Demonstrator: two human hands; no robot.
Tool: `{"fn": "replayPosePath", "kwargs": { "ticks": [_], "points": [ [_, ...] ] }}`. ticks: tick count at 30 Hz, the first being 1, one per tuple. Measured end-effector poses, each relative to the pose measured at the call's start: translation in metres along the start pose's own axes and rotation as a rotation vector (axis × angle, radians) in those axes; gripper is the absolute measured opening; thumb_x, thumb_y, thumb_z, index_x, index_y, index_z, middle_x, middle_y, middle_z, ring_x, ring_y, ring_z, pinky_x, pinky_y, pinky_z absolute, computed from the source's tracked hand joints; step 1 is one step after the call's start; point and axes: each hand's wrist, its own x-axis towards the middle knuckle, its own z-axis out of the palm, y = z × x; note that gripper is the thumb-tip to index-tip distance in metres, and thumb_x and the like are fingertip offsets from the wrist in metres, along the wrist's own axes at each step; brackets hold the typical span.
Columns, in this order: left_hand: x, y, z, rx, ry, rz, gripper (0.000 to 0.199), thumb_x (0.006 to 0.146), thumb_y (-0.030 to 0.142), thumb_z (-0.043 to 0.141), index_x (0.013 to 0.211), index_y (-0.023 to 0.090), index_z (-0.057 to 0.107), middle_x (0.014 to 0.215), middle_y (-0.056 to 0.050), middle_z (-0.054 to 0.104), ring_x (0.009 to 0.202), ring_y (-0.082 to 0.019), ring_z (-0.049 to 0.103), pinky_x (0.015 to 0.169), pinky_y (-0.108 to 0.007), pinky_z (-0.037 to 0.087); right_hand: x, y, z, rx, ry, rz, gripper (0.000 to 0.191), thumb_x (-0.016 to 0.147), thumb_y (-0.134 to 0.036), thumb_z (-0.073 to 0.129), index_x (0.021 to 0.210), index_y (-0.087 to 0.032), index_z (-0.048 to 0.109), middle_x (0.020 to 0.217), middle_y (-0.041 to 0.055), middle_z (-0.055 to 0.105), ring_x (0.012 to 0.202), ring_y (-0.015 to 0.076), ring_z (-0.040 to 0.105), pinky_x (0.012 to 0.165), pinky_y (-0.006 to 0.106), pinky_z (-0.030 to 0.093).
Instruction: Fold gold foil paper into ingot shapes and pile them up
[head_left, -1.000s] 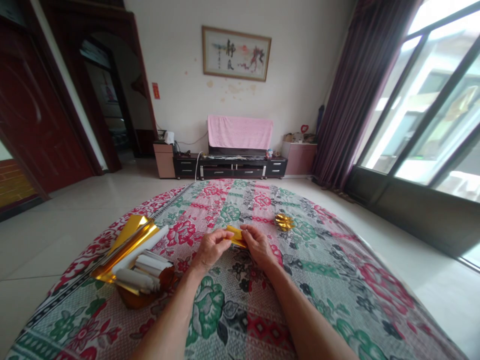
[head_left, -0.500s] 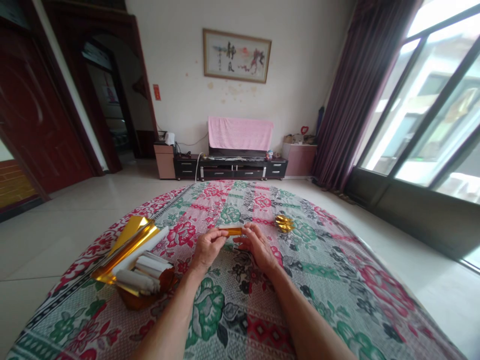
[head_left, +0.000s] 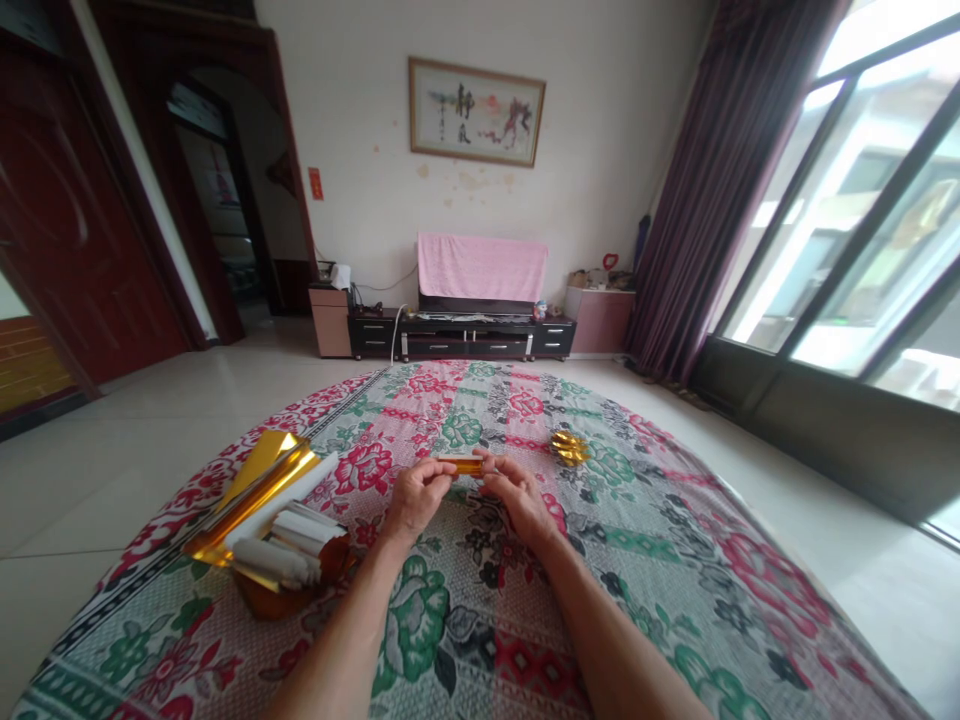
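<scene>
Strip (head_left: 469, 466) gold — cloth (head_left: 461, 429) red, green, blk & grey florals — towel (head_left: 482, 265) pink.

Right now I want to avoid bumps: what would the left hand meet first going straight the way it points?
Pinching one end of the gold piece, the left hand would probably meet the right hand first, at the piece's other end; depth is unclear.

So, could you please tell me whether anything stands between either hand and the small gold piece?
Nothing visible does: the left hand and right hand have their fingers at opposite ends of the gold piece. The shiny gold cluster lies beyond the right hand, outside that space.
</scene>
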Motion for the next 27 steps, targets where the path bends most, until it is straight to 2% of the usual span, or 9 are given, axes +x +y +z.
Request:
{"fn": "replayPosePath", "kwargs": {
  "ticks": [3,7,9,12,17,20,23,27],
  "points": [
    [0.001,-0.001,0.0,0.002,0.008,-0.001,0.019,0.068,0.02,0.053,0.079,0.018,0.069,0.082,-0.002,0.067,0.075,-0.016,0.061,0.072,-0.027,0.046,0.0,0.0,0.001,0.024,-0.003,0.015,0.014,0.067,-0.025,0.061,0.079,-0.02,0.058,0.127,0.0033,0.051,0.102,0.0232,0.055,0.08,0.031,0.044],
    [-0.001,0.002,0.001,0.081,-0.031,0.06,0.018,0.066,0.017,0.051,0.073,0.018,0.069,0.082,-0.002,0.067,0.075,-0.016,0.06,0.071,-0.027,0.046,0.001,0.0,0.003,0.097,0.005,-0.009,0.018,0.066,-0.026,0.063,0.082,-0.019,0.058,0.127,0.0051,0.05,0.094,0.0219,0.058,0.079,0.032,0.045],
    [-0.003,0.006,0.002,0.148,-0.077,0.093,0.02,0.065,0.014,0.05,0.07,0.019,0.069,0.079,-0.002,0.067,0.072,-0.016,0.059,0.07,-0.027,0.046,0.002,0.0,0.004,0.102,0.013,-0.025,0.02,0.066,-0.028,0.064,0.082,-0.02,0.057,0.115,0.0053,0.058,0.088,0.02,0.06,0.076,0.032,0.046],
    [-0.006,0.012,0.003,0.207,-0.13,0.143,0.022,0.064,0.012,0.049,0.069,0.019,0.069,0.077,-0.002,0.066,0.07,-0.015,0.059,0.068,-0.026,0.046,0.002,0.0,0.007,0.02,0.004,-0.034,0.02,0.068,-0.028,0.063,0.085,-0.02,0.056,0.086,0.0024,0.065,0.073,0.0158,0.06,0.067,0.027,0.046],
    [-0.008,0.019,0.004,0.217,-0.169,0.209,0.025,0.063,0.009,0.047,0.068,0.02,0.068,0.08,-0.003,0.066,0.075,-0.016,0.059,0.071,-0.027,0.046,0.003,0.001,0.009,-0.041,-0.039,-0.067,0.026,0.068,-0.025,0.063,0.092,-0.021,0.055,0.081,0.0,0.063,0.067,0.0126,0.057,0.06,0.023,0.042],
    [-0.008,0.019,0.004,0.204,-0.174,0.218,0.025,0.062,0.008,0.047,0.066,0.02,0.068,0.08,-0.003,0.065,0.076,-0.017,0.059,0.073,-0.028,0.046,0.004,0.002,0.009,-0.077,-0.017,-0.062,0.027,0.067,-0.027,0.062,0.093,-0.02,0.055,0.069,-0.0028,0.058,0.057,0.0098,0.05,0.052,0.021,0.037],
    [-0.008,0.017,0.005,0.136,-0.166,0.195,0.023,0.06,0.008,0.047,0.066,0.02,0.066,0.085,-0.003,0.066,0.082,-0.017,0.059,0.077,-0.028,0.046,0.004,0.004,0.008,-0.08,-0.006,-0.041,0.026,0.067,-0.029,0.062,0.09,-0.02,0.056,0.062,-0.0045,0.054,0.051,0.0084,0.045,0.048,0.02,0.034],
    [-0.009,0.017,0.005,-0.074,-0.156,-0.018,0.032,0.061,0.01,0.049,0.089,0.018,0.062,0.092,-0.004,0.065,0.079,-0.017,0.061,0.073,-0.028,0.048,0.006,0.007,0.009,-0.047,0.077,-0.018,0.026,0.067,-0.033,0.061,0.089,-0.019,0.056,0.067,-0.0026,0.057,0.054,0.0101,0.049,0.051,0.022,0.039]
  ]
}}
